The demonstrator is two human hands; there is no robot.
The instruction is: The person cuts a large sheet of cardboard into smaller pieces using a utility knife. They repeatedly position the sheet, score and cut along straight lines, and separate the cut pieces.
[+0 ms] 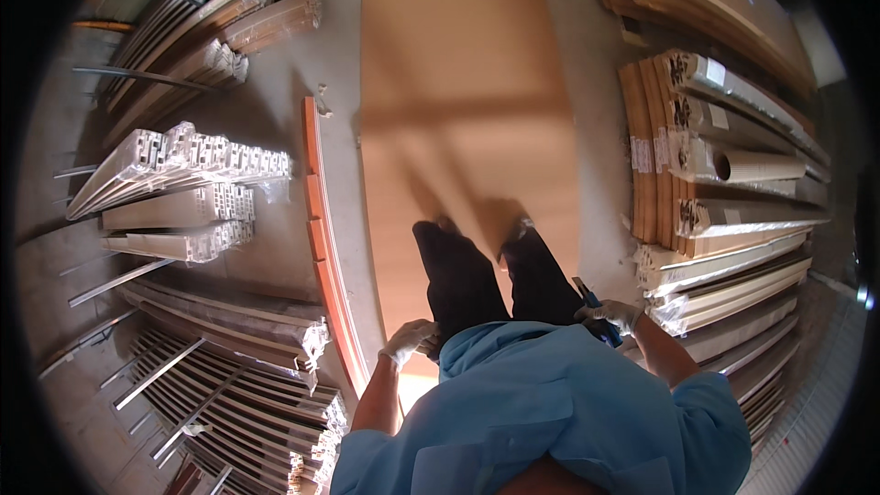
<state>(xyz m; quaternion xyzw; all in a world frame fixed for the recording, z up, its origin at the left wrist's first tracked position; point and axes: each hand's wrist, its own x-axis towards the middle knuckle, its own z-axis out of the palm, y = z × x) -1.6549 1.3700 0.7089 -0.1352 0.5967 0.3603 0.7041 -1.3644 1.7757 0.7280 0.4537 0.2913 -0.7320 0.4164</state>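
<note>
My right hand point(618, 313), in a pale glove, is closed around a slim blue and black utility knife point(588, 293) beside my right thigh. Its narrow dark end points up and to the left. Against my left thigh rests my gloved left hand point(410, 342), the fingers curled in; whether anything is inside them is hidden. Beneath my feet a long brown cardboard sheet point(467, 46) lies flat on the floor and stretches far ahead.
A long orange-brown strip point(328, 229) lies along the sheet's left side. Racks on the left hold wrapped profile bundles point(206, 160) on protruding metal arms point(147, 284). On the right are stacked long cartons point(651, 156), wrapped lengths and a cardboard tube point(761, 167).
</note>
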